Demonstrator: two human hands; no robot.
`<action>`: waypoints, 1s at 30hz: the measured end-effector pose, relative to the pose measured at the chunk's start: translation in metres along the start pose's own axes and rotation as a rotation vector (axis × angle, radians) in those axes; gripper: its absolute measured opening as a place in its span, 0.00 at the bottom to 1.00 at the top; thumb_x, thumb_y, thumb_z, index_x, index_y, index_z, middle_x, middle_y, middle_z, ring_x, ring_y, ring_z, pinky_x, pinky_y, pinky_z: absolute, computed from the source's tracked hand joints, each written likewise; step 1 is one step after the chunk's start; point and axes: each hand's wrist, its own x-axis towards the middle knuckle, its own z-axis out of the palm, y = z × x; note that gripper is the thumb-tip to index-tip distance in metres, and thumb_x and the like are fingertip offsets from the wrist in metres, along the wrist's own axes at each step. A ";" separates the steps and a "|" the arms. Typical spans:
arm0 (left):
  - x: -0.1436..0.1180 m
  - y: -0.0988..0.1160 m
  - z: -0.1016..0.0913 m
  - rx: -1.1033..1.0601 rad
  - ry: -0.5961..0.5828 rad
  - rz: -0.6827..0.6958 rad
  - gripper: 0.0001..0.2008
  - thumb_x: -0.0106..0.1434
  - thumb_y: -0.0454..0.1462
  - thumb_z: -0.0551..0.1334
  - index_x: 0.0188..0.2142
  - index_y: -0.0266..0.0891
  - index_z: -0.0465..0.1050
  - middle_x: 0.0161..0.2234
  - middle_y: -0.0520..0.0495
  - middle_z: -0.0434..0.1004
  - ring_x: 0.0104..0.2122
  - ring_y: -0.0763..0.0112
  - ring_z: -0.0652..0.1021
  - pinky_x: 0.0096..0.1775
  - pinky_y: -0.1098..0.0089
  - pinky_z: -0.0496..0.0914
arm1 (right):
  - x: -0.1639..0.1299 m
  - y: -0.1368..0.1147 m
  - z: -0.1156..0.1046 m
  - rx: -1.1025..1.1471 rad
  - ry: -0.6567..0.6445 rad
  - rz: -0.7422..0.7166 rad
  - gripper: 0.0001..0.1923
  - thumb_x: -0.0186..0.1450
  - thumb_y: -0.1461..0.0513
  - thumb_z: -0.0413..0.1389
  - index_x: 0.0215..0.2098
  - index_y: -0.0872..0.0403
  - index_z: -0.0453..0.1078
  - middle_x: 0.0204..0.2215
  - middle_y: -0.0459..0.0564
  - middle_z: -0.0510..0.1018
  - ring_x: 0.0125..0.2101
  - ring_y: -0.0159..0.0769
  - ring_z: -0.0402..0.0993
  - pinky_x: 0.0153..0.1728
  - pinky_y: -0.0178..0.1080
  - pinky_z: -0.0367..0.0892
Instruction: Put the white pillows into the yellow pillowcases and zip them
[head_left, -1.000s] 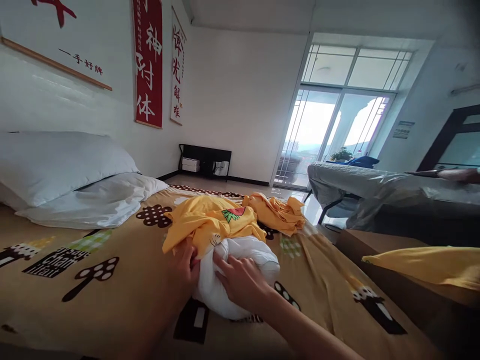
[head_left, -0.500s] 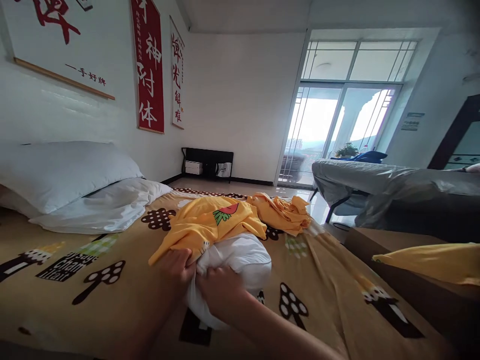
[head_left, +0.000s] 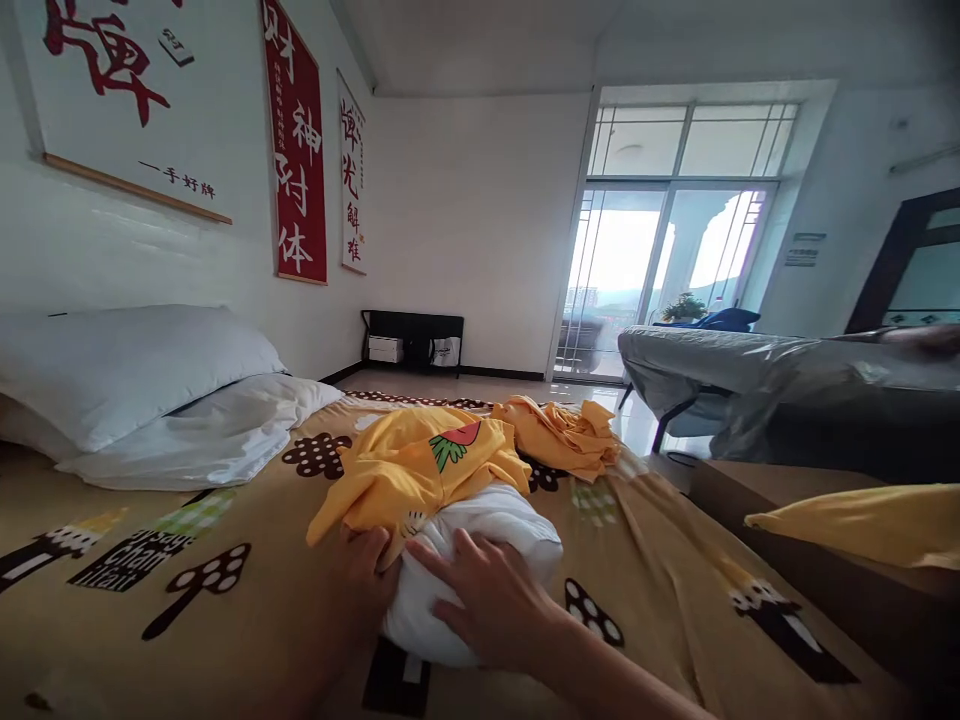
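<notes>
Right hand [head_left: 491,600] presses white pillow [head_left: 487,530]; bedsheet [head_left: 120,550] reads "Cream".

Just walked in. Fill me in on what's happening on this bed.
A person is working a white pillow into a yellow pillowcase with a strawberry print, on a bed with a tan patterned sheet. The left hand pinches the case's edge at the pillow's near end; the right hand lies flat on the white pillow, fingers spread. Most of the pillow shows outside the case. Another crumpled yellow cloth lies beyond, and two white pillows sit by the wall.
</notes>
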 end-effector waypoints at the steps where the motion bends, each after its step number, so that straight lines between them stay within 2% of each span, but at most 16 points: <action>1: -0.003 -0.004 -0.001 0.004 -0.016 -0.012 0.10 0.62 0.34 0.57 0.25 0.41 0.61 0.21 0.52 0.72 0.22 0.69 0.70 0.30 0.68 0.61 | -0.014 0.004 -0.005 0.026 0.032 0.004 0.36 0.61 0.53 0.57 0.65 0.40 0.50 0.43 0.52 0.73 0.38 0.43 0.73 0.36 0.44 0.71; 3: -0.007 -0.013 -0.006 0.021 -0.032 -0.019 0.08 0.61 0.34 0.57 0.26 0.41 0.62 0.22 0.52 0.74 0.23 0.68 0.71 0.31 0.67 0.62 | -0.041 0.018 -0.014 0.056 0.145 0.008 0.39 0.60 0.56 0.59 0.66 0.42 0.49 0.44 0.51 0.72 0.41 0.41 0.72 0.40 0.41 0.71; 6: -0.009 -0.020 -0.015 0.072 -0.054 -0.007 0.07 0.60 0.33 0.56 0.25 0.41 0.64 0.21 0.51 0.74 0.22 0.67 0.72 0.31 0.68 0.64 | -0.076 0.053 -0.017 -0.003 0.431 0.023 0.31 0.62 0.58 0.57 0.63 0.43 0.56 0.44 0.50 0.72 0.43 0.38 0.71 0.43 0.39 0.70; 8: -0.008 -0.021 -0.022 0.140 -0.128 -0.018 0.06 0.59 0.34 0.57 0.25 0.41 0.66 0.20 0.49 0.74 0.23 0.65 0.73 0.29 0.68 0.64 | -0.087 0.075 -0.010 -0.030 0.592 0.165 0.31 0.62 0.54 0.57 0.62 0.45 0.56 0.42 0.50 0.74 0.41 0.38 0.72 0.40 0.39 0.70; 9: -0.007 -0.020 -0.026 0.178 -0.194 -0.034 0.04 0.58 0.34 0.57 0.26 0.41 0.68 0.21 0.49 0.74 0.23 0.63 0.74 0.28 0.67 0.64 | -0.089 0.083 -0.004 -0.012 0.620 0.259 0.33 0.62 0.52 0.57 0.62 0.47 0.56 0.40 0.50 0.74 0.38 0.39 0.73 0.37 0.39 0.71; 10: -0.005 -0.019 -0.032 0.208 -0.281 -0.047 0.03 0.57 0.34 0.58 0.28 0.41 0.70 0.21 0.48 0.75 0.23 0.62 0.75 0.27 0.67 0.64 | -0.088 0.089 0.003 0.024 0.607 0.340 0.32 0.61 0.51 0.57 0.61 0.49 0.57 0.40 0.50 0.75 0.37 0.39 0.73 0.35 0.40 0.71; 12: 0.005 -0.017 -0.046 0.190 -0.490 -0.043 0.06 0.55 0.33 0.59 0.33 0.41 0.72 0.24 0.48 0.77 0.26 0.60 0.77 0.29 0.66 0.66 | -0.079 0.089 0.018 0.099 0.523 0.407 0.23 0.64 0.53 0.53 0.55 0.51 0.65 0.39 0.52 0.77 0.37 0.40 0.74 0.36 0.41 0.72; 13: 0.014 -0.016 -0.055 0.135 -0.590 -0.019 0.09 0.54 0.33 0.59 0.36 0.42 0.73 0.27 0.47 0.79 0.28 0.60 0.77 0.31 0.66 0.67 | -0.071 0.086 0.026 0.120 0.481 0.399 0.18 0.66 0.55 0.50 0.51 0.52 0.68 0.40 0.52 0.77 0.39 0.41 0.74 0.38 0.42 0.71; 15: 0.041 -0.012 -0.074 -0.046 -0.757 0.043 0.11 0.54 0.34 0.60 0.38 0.43 0.73 0.32 0.48 0.80 0.30 0.62 0.78 0.31 0.68 0.67 | -0.052 0.075 0.035 0.137 0.441 0.340 0.17 0.67 0.60 0.45 0.47 0.52 0.71 0.45 0.54 0.77 0.46 0.43 0.71 0.45 0.47 0.69; 16: 0.059 -0.008 -0.082 -0.155 -0.805 0.061 0.10 0.54 0.35 0.61 0.38 0.44 0.73 0.33 0.49 0.79 0.30 0.64 0.78 0.30 0.70 0.67 | -0.042 0.068 0.037 0.144 0.443 0.305 0.18 0.67 0.61 0.43 0.48 0.53 0.71 0.47 0.55 0.75 0.49 0.44 0.69 0.47 0.48 0.67; 18: 0.101 0.002 -0.090 -0.341 -0.870 0.023 0.07 0.60 0.36 0.57 0.33 0.45 0.74 0.29 0.52 0.78 0.28 0.70 0.77 0.30 0.73 0.67 | -0.023 0.056 0.035 0.182 0.465 0.222 0.19 0.67 0.61 0.43 0.51 0.53 0.69 0.52 0.55 0.73 0.52 0.44 0.67 0.50 0.49 0.63; 20: 0.137 0.015 -0.081 -0.436 -0.793 -0.019 0.11 0.61 0.33 0.54 0.37 0.45 0.74 0.31 0.52 0.78 0.31 0.71 0.77 0.34 0.74 0.68 | -0.007 0.044 0.028 0.239 0.506 0.113 0.18 0.67 0.61 0.44 0.51 0.53 0.69 0.52 0.54 0.73 0.53 0.43 0.66 0.52 0.49 0.60; 23: 0.162 0.027 -0.044 -0.309 -0.850 0.122 0.10 0.62 0.31 0.53 0.36 0.41 0.73 0.35 0.48 0.77 0.33 0.68 0.76 0.35 0.71 0.67 | 0.008 0.024 0.020 0.323 0.600 -0.055 0.17 0.66 0.63 0.45 0.50 0.52 0.69 0.47 0.53 0.76 0.51 0.41 0.67 0.52 0.47 0.57; 25: 0.157 0.028 -0.019 -0.227 -0.877 0.180 0.09 0.63 0.33 0.53 0.37 0.39 0.72 0.38 0.46 0.76 0.35 0.66 0.76 0.36 0.69 0.68 | 0.013 0.013 0.018 0.365 0.619 -0.141 0.17 0.65 0.64 0.45 0.49 0.52 0.69 0.44 0.53 0.77 0.50 0.40 0.68 0.50 0.47 0.57; 27: 0.145 0.022 -0.005 -0.166 -0.844 0.160 0.09 0.64 0.34 0.54 0.40 0.38 0.71 0.40 0.44 0.74 0.38 0.64 0.76 0.38 0.68 0.69 | 0.016 0.005 0.017 0.388 0.601 -0.192 0.17 0.65 0.65 0.44 0.48 0.52 0.69 0.43 0.52 0.78 0.49 0.39 0.69 0.50 0.46 0.56; 30: 0.135 0.010 -0.007 -0.061 -0.815 0.068 0.10 0.64 0.34 0.53 0.43 0.37 0.70 0.42 0.41 0.74 0.41 0.62 0.76 0.41 0.67 0.69 | 0.018 -0.001 0.016 0.385 0.586 -0.222 0.16 0.65 0.65 0.44 0.47 0.52 0.69 0.44 0.52 0.78 0.48 0.38 0.70 0.50 0.45 0.55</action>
